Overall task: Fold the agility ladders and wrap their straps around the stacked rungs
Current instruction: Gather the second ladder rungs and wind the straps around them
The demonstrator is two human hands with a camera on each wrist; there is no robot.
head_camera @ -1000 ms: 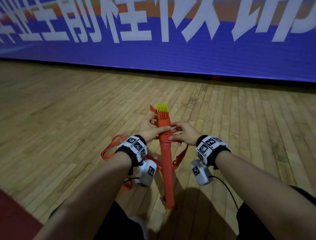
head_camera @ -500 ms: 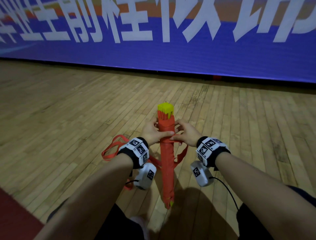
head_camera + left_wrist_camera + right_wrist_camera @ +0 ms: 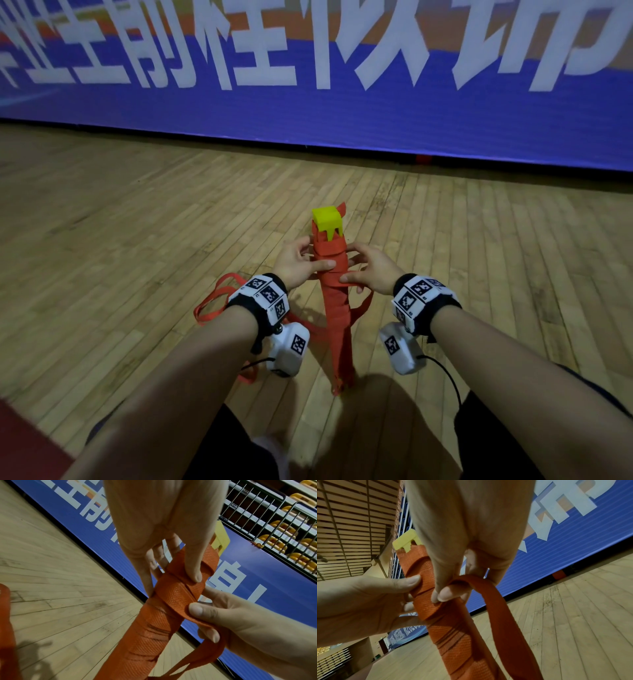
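The stacked rungs (image 3: 337, 329) stand on end on the floor as one bundle, wound in orange strap, with their yellow ends (image 3: 326, 221) on top. My left hand (image 3: 306, 263) grips the bundle near the top, its thumb (image 3: 194, 569) pressing on the wound strap. My right hand (image 3: 358, 275) pinches the strap (image 3: 498, 615) between thumb and forefinger against the bundle's front (image 3: 447, 631). From that pinch the free strap hangs down in a loop. In the left wrist view the right hand (image 3: 228, 616) holds the strap's edge just below my left thumb.
More loose orange strap (image 3: 214, 301) lies in loops on the wooden floor (image 3: 120, 240) to the left of the bundle. A blue banner wall (image 3: 342, 113) with white letters runs across the back. Railings and yellow seats (image 3: 278, 524) rise behind it.
The bundle has turned between my hands, so the yellow ends show another face. My right hand has brought the strap across the front, lower on the bundle.
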